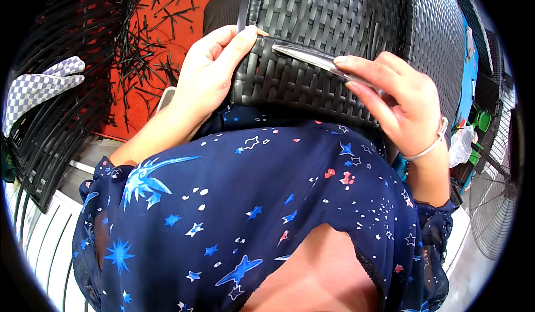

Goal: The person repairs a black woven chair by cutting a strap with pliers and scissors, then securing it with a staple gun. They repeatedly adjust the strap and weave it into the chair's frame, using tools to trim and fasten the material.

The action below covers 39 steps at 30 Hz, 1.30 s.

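Observation:
A black woven wicker piece (334,16), like a chair frame, rests against my lap. My left hand (209,72) grips its near left edge, thumb on the rim. My right hand (395,103) holds a thin shiny metal tool (306,55), its tip pointing left and lying on the weave near my left thumb. A white band circles my right wrist.
Several cut black strips (145,44) litter the orange floor at the left. A stack of black wicker frames (61,100) with a checked glove (39,86) on it stands at far left. A fan (493,200) and green items (479,122) sit at right.

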Tool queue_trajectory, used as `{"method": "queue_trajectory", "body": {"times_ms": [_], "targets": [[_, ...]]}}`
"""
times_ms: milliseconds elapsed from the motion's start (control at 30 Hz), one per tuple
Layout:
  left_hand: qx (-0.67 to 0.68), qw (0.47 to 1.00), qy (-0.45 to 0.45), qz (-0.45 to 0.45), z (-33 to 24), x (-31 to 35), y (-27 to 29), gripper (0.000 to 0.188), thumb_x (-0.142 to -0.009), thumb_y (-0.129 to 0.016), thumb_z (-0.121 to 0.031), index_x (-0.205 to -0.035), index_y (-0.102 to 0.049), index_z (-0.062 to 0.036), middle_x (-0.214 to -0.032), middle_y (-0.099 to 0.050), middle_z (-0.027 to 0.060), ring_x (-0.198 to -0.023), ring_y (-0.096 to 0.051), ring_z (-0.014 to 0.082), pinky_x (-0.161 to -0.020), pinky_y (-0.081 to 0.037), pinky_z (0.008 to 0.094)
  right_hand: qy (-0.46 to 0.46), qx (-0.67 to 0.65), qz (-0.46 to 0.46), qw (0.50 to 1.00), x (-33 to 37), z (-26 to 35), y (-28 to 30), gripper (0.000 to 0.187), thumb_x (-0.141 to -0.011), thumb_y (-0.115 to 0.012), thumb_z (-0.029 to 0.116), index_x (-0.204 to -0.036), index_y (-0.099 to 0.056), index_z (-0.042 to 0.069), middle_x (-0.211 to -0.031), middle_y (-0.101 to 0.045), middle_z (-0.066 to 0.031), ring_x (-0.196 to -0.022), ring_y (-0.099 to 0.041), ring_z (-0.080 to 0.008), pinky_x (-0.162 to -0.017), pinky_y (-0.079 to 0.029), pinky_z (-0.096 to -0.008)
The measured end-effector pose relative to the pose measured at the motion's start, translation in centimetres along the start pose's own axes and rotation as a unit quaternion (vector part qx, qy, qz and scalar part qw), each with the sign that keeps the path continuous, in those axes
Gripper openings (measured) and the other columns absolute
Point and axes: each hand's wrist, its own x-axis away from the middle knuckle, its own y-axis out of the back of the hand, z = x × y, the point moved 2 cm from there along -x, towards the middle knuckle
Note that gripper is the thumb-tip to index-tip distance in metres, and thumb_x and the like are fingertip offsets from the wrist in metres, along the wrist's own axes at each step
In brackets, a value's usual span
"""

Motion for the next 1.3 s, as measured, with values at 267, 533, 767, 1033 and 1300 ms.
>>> {"method": "queue_trajectory", "body": {"times_ms": [267,533,767,1033,1300], "targets": [[-0.002,1.0,-0.018,0.024,0.1,-0.3,0.3,0.03,-0.104,-0.058,-0.028,-0.111,-0.068,-0.0006,-0.096,-0.07,0.0011,-0.086,-0.062,0.0048,-0.08,-0.05,0.0218,-0.063,-0.086,-0.091,0.99,1.8,0.3,-3.8,0.032,-0.084,-0.076,0.007,-0.115,-0.073,0.011,-0.071,-0.058,-0.0072,-0.058,-0.055,-0.0202,-0.055,-0.046,-0.0307],[0.006,0.999,-0.004,0.044,-0.3,-0.4,0.5,0.028,-0.105,-0.055,-0.024,-0.114,-0.067,-0.0006,-0.097,-0.071,0.0022,-0.085,-0.065,0.0064,-0.079,-0.052,0.0225,-0.051,-0.111,-0.131,0.984,1.0,0.2,-4.2,0.029,-0.08,-0.079,0.006,-0.109,-0.075,0.008,-0.071,-0.062,-0.0065,-0.058,-0.056,-0.0192,-0.055,-0.047,-0.03],[-0.009,0.997,-0.033,0.062,0.0,-0.7,0.4,0.029,-0.104,-0.057,-0.027,-0.112,-0.068,-0.0014,-0.099,-0.068,-0.0016,-0.09,-0.06,0.0052,-0.085,-0.048,0.0242,-0.015,-0.043,-0.073,0.996,0.5,-0.8,-0.7,0.031,-0.081,-0.078,0.006,-0.111,-0.075,0.008,-0.07,-0.061,-0.0047,-0.056,-0.054,-0.0159,-0.052,-0.044,-0.0286],[-0.144,0.98,0.014,0.134,-3.1,-3.3,1.7,0.03,-0.098,-0.058,-0.035,-0.102,-0.074,-0.0095,-0.092,-0.069,-0.0044,-0.084,-0.059,0.0062,-0.074,-0.044,0.0244,-0.11,-0.156,-0.14,0.972,1.8,-1.0,-2.2,0.031,-0.087,-0.074,0.002,-0.118,-0.073,0.004,-0.075,-0.057,-0.0023,-0.062,-0.047,-0.0088,-0.056,-0.038,-0.0233],[-0.279,0.91,-0.127,0.28,-5.4,-6.3,0.6,0.039,-0.103,-0.041,-0.032,-0.086,-0.063,-0.0043,-0.083,-0.059,0.0002,-0.08,-0.052,0.0115,-0.079,-0.04,0.0262,-0.119,-0.201,-0.196,0.952,2.6,-2.3,-4.9,0.034,-0.087,-0.076,0.003,-0.12,-0.071,0.002,-0.077,-0.054,-0.0002,-0.064,-0.047,-0.0072,-0.058,-0.037,-0.0213]]}}
